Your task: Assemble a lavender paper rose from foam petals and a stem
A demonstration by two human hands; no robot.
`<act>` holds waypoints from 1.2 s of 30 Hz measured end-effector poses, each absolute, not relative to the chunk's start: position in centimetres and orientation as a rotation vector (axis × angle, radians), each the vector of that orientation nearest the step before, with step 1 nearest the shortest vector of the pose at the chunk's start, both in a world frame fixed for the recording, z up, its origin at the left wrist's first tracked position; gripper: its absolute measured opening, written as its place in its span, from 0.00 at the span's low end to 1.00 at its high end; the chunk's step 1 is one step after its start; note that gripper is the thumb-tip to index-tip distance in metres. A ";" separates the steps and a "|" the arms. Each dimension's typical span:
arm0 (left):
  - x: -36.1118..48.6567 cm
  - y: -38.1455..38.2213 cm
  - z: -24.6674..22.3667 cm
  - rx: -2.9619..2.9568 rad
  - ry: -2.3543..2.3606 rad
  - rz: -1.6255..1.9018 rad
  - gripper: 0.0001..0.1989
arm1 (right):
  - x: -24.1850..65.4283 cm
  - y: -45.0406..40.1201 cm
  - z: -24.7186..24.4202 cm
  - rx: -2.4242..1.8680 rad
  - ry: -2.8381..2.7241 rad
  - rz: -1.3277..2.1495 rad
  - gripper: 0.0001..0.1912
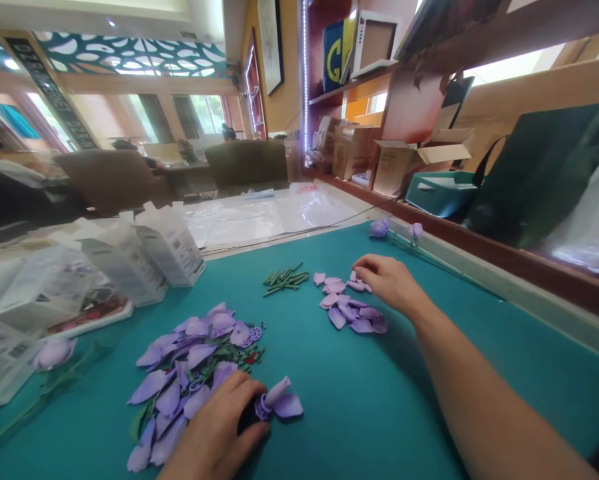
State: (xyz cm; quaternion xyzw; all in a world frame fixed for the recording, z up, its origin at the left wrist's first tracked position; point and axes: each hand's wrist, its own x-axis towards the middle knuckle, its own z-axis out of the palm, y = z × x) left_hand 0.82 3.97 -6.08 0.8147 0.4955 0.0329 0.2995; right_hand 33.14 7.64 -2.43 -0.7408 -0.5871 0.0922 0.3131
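Observation:
My left hand (pixel 218 427) rests on the teal table (pixel 359 413) at the near edge and grips a partly built purple flower (pixel 275 402) with a dark base and two petals. Just left of it lies a large heap of purple petals and small green parts (pixel 189 360). My right hand (pixel 387 280) reaches across to a smaller pile of purple petals (pixel 349 307), fingertips pinched on a petal at the pile's far edge. A bundle of green stems (pixel 284 279) lies left of that pile.
Finished purple flowers lie at the far right edge (pixel 379 227) and at the near left (pixel 54 352). Clear plastic boxes (pixel 129 257) stand at the left. A wooden ledge at the right holds a teal box (pixel 439 192), a dark bag (pixel 539 173) and cardboard cartons.

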 end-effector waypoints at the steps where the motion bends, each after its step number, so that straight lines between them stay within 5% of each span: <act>1: 0.8 4.0 -6.0 2.156 1.310 0.090 0.11 | 33.3 7.8 -2.6 -2.010 -1.588 0.242 0.11; 17: 0.1 4.5 -7.5 2.066 1.355 0.273 0.15 | 31.0 9.6 -6.4 -2.397 -1.729 0.197 0.13; 36: -0.1 5.4 -8.5 1.224 1.192 0.685 0.33 | 31.7 10.0 -6.2 -2.109 -1.552 0.343 0.08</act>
